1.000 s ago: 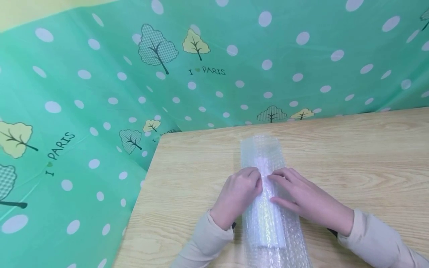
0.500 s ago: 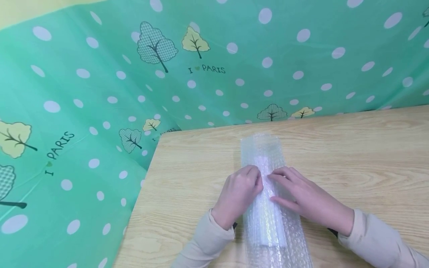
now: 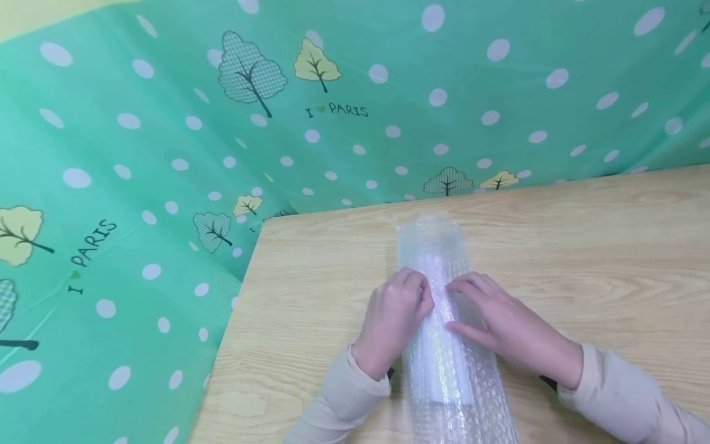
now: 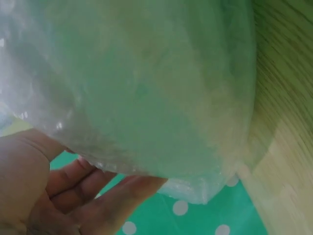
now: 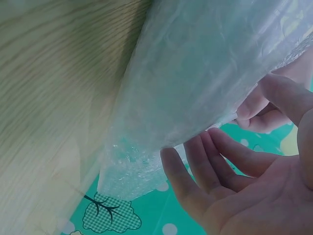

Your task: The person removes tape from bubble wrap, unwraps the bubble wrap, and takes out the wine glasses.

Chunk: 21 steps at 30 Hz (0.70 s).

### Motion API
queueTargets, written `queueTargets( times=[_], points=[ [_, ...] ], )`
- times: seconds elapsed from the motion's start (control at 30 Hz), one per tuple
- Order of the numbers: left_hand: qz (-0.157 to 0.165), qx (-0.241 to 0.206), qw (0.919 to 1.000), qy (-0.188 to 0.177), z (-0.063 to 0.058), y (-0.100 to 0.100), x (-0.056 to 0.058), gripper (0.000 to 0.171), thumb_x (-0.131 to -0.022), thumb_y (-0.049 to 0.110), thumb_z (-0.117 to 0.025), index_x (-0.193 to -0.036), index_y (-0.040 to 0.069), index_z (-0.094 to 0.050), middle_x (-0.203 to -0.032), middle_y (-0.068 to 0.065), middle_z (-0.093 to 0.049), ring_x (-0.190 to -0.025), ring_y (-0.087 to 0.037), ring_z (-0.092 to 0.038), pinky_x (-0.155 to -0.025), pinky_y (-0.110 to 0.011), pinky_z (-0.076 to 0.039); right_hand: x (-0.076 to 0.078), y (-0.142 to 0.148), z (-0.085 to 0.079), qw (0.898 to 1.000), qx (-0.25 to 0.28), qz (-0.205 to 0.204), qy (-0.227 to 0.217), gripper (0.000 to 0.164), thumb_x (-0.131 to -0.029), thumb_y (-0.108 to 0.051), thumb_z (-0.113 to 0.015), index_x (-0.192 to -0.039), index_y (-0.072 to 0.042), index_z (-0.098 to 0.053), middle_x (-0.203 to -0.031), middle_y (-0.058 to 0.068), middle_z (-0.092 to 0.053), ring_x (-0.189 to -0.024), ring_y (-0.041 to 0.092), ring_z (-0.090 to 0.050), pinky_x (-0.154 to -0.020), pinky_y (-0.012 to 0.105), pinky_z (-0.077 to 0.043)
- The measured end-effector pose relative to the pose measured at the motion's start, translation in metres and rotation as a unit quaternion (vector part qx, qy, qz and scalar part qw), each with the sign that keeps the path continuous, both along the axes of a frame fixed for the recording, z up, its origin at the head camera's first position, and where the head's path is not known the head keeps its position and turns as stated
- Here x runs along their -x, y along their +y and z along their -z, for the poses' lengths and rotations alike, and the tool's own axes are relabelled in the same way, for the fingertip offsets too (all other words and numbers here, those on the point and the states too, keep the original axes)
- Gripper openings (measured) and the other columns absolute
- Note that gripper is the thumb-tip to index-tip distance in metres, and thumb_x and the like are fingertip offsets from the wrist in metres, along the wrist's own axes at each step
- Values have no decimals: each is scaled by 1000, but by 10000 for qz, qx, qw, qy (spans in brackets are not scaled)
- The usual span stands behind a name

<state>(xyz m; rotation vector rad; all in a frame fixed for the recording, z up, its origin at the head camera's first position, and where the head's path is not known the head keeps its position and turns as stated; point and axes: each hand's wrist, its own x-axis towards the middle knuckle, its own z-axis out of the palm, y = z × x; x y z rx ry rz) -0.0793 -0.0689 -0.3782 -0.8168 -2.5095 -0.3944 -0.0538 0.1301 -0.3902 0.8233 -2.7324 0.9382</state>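
"What's that on the table (image 3: 604, 253)?"

"Wrap (image 3: 429, 237), the clear bubbly kind, lying lengthwise with its far end near the back edge. A long white thing (image 3: 450, 370) shows through the middle of it."

"And the left hand (image 3: 391, 314)?"

"Over on the wrap's left side, fingers curled in, pinching at it. From here I can't make out exactly what bit it has."

"The right hand (image 3: 505, 317)?"

"Just across the white thing, fingers loosely stretched, tips touching the wrap, thumb held well away from them."

"Nice cloth (image 3: 410, 117) behind."

"Green, with pale dots and trees, hanging beyond the table."
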Motion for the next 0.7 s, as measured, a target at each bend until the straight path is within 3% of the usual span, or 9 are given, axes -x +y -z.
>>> queueTargets(
  times=[0.4,0.7],
  points=[
    [11,-356,9993,-120,1,-4,2,7,-82,0,-69,-82,6,-64,-75,0,-65,-60,-5,-57,-54,-8,-49,1,5,1,9999,35,-88,114,51,-84,-28,-79,-124,-2,-61,-121,7,-60,-112,23,-60,-94,42,-56],
    [72,-508,9985,-204,-3,-9,-1,5,-84,2,-69,-84,5,-66,-81,-1,-69,-67,-8,-62,-59,-12,-53,2,10,-2,9996,-59,-175,202,49,-84,-27,-79,-125,-6,-61,-122,5,-60,-113,22,-59,-92,42,-57]
  ],
)
